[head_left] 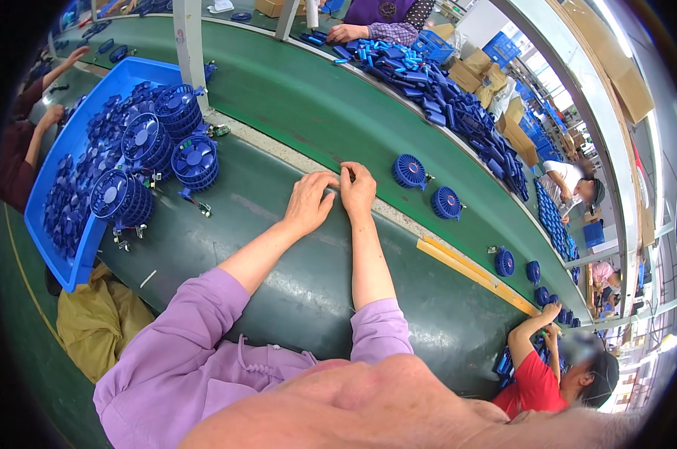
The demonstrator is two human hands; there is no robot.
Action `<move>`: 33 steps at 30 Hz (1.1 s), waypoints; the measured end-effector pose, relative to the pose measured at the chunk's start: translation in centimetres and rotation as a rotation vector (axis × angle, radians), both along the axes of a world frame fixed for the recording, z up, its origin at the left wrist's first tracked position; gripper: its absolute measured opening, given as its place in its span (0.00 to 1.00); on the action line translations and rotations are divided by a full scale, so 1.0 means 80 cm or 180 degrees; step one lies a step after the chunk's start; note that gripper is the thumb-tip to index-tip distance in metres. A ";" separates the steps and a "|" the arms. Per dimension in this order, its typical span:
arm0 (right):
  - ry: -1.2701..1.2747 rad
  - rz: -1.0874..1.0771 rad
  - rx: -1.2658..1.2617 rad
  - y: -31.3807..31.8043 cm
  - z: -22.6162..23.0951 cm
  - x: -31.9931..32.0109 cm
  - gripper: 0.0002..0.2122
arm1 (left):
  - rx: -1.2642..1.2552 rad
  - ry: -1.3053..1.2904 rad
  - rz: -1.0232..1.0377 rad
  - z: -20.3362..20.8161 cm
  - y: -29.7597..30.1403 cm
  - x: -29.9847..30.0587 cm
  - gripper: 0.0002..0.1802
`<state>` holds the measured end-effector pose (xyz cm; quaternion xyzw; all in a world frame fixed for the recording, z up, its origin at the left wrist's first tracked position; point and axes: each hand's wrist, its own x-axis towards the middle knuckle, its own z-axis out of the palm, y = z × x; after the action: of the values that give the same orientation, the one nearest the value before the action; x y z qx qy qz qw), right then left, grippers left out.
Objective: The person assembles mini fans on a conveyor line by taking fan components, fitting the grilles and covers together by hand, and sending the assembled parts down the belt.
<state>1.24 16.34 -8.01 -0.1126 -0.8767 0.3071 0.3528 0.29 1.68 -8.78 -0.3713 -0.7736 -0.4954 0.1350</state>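
Both hands rest at the pale ledge between the dark green work surface and the green conveyor belt. My left hand lies with its fingers extended toward the other hand, the thumb apart, and nothing shows in it. Close beside it, my right hand lies loosely bent over the ledge, also with no visible object. Right of the hands, a round blue fan head and another blue fan head lie on the belt. To the left stand several blue caged fans with small circuit boards on wires.
A blue tray of fan blades stands left, above a yellow-brown bag. A metal post rises by the ledge. A yellow strip runs right toward a co-worker in red. Blue casings are heaped beyond the belt.
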 end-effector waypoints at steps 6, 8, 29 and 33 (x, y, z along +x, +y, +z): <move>-0.0019 0.0028 0.0076 -0.001 0.003 0.000 0.06 | 0.0004 0.0060 0.0024 -0.002 0.002 -0.001 0.14; 0.0050 0.0045 0.0012 -0.003 0.004 -0.001 0.05 | 0.0025 0.0043 0.0002 -0.001 0.002 -0.002 0.14; 0.0109 0.0023 0.0102 -0.003 -0.001 -0.002 0.04 | -0.0054 0.0067 -0.0017 -0.001 -0.002 0.000 0.14; 0.0127 -0.0025 0.0072 0.005 -0.002 0.000 0.04 | 0.0072 0.0132 -0.0103 0.006 0.006 -0.001 0.14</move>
<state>1.22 16.72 -8.21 -0.1059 -0.8724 0.2979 0.3727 0.24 2.14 -8.32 -0.3924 -0.7589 -0.4984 0.1471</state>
